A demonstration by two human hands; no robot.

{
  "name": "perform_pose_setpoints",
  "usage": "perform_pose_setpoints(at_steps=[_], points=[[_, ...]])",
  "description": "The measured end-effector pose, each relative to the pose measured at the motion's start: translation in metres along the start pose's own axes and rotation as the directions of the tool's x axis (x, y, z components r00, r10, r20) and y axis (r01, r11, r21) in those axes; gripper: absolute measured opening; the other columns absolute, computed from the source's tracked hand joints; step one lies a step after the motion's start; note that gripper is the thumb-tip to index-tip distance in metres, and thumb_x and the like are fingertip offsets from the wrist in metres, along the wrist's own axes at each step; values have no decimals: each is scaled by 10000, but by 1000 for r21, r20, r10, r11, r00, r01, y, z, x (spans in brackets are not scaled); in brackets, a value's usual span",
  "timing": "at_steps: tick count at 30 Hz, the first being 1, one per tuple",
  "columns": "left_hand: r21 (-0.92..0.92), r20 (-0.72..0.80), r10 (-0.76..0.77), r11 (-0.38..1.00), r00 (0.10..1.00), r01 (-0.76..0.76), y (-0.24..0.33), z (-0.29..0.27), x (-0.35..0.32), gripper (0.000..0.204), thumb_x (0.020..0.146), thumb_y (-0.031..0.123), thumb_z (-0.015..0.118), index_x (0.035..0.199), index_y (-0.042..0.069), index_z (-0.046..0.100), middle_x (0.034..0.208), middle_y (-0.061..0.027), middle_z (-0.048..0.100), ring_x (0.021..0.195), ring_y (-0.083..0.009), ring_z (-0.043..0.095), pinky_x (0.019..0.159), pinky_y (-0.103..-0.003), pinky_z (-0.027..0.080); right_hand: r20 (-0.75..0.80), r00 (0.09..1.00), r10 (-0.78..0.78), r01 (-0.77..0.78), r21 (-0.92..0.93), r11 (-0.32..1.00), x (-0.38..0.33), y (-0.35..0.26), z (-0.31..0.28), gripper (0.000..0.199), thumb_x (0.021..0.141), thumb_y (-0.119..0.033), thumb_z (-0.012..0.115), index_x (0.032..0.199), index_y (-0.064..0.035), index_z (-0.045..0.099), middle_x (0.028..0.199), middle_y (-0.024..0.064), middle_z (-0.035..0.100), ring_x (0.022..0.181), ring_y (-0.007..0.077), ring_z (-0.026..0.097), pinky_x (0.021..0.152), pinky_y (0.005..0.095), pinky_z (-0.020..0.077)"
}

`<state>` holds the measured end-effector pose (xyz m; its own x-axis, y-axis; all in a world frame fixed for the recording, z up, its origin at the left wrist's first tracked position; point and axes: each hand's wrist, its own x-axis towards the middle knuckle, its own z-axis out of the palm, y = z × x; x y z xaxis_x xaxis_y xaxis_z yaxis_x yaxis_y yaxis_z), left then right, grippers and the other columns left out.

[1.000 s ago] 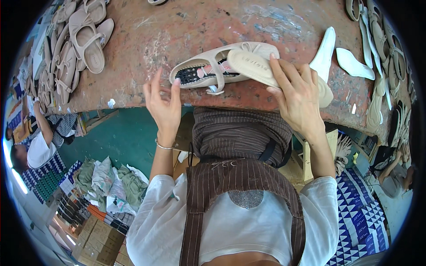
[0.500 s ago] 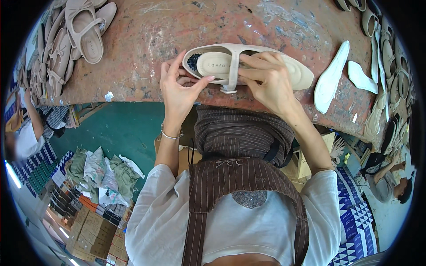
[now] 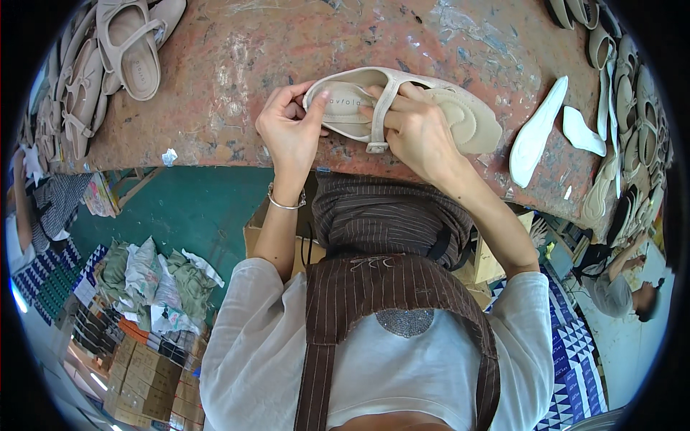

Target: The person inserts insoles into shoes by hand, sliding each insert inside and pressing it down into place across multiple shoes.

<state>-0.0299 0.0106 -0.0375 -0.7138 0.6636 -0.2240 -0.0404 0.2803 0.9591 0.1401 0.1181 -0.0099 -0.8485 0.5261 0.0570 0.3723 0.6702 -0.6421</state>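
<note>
A beige strap shoe [image 3: 341, 75] with a small buckle lies lengthwise before me, heel to the left. Its padded insole [image 3: 343, 109] runs under the strap [image 3: 383, 108]. The insole's wide front part rests over the shoe's toe end. My left hand [image 3: 291, 129] is closed round the heel rim, with the thumb pressing on the insole's heel end. My right hand [image 3: 420, 133] has its fingers bent around the strap and onto the insole's middle; some fingertips are hidden there.
White sole-shaped pieces [image 3: 537, 133] lie right of the shoe. Beige shoes [image 3: 133, 54] are heaped at the far left, and more shoes [image 3: 647, 122] line the right edge of the stained worktable [image 3: 237, 79]. Other people [image 3: 622, 287] sit at both sides.
The insole has slid left into the heel and now covers the dark patch there. My left thumb has moved onto it. The shoe's toe has turned slightly toward me.
</note>
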Motion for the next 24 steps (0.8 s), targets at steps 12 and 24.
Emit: perform_pose_setpoints(at_steps=[12, 24], points=[[195, 74, 27, 980, 997, -40, 10, -1, 7, 126, 971, 72, 645, 979, -51, 670, 867, -91, 688, 637, -129, 668, 460, -272, 581, 143, 971, -191, 223, -258, 940, -9, -10, -13, 383, 814, -73, 593, 1175, -35, 712, 1319, 162, 652, 1236, 264, 625, 1103, 384, 453], [457, 335, -10, 876, 942, -153, 24, 37, -62, 122, 886, 90, 666, 901, 5, 582, 665, -136, 638, 516, -283, 649, 507, -391, 503, -493, 830, 261, -299, 1, 954, 12, 28, -82, 638, 804, -131, 773, 1329, 23, 446, 1223, 252, 652, 1107, 379, 651, 980, 435, 490]])
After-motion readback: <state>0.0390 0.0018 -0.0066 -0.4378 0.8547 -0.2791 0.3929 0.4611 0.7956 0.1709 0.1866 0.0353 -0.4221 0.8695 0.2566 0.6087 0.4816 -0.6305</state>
